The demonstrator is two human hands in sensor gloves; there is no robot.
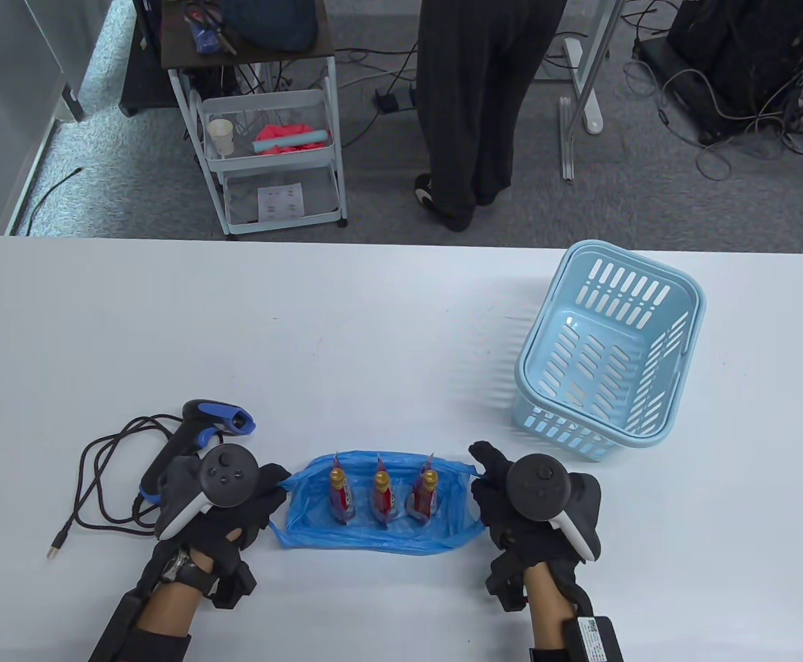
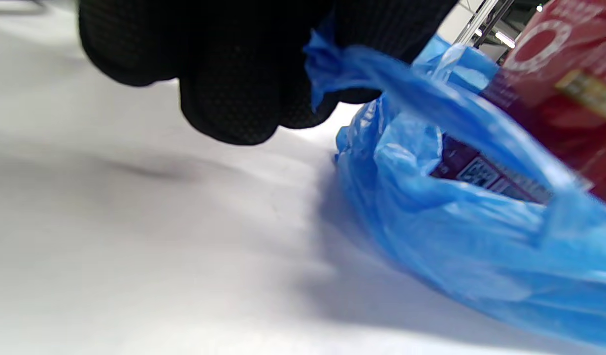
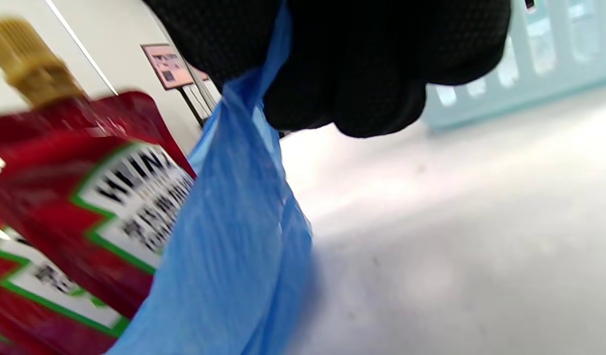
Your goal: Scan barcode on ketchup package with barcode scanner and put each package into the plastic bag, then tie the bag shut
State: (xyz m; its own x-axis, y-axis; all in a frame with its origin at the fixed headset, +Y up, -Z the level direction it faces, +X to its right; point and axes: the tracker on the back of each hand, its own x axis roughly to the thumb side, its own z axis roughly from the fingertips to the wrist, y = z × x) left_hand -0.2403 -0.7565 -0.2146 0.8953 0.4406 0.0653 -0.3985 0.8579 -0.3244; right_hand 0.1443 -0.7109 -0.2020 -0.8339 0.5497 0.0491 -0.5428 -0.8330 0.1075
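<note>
with the blue bag [image 1: 374, 534] of three ketchup packs [image 1: 382, 495] stretched between them, my left hand [image 1: 225, 507] and right hand [image 1: 522, 500] each pinch a handle, so i should lift evenly, then cross and knot.

Three red ketchup pouches [image 1: 382, 493] with gold caps stand upright in a row inside the open, crinkled blue plastic bag [image 1: 319, 514]; the black-and-blue corded barcode scanner [image 1: 198, 431] lies just left of it.

The table view looks steeply down from above, while both low, close wrist views share the blue bag [image 1: 374, 510].
</note>
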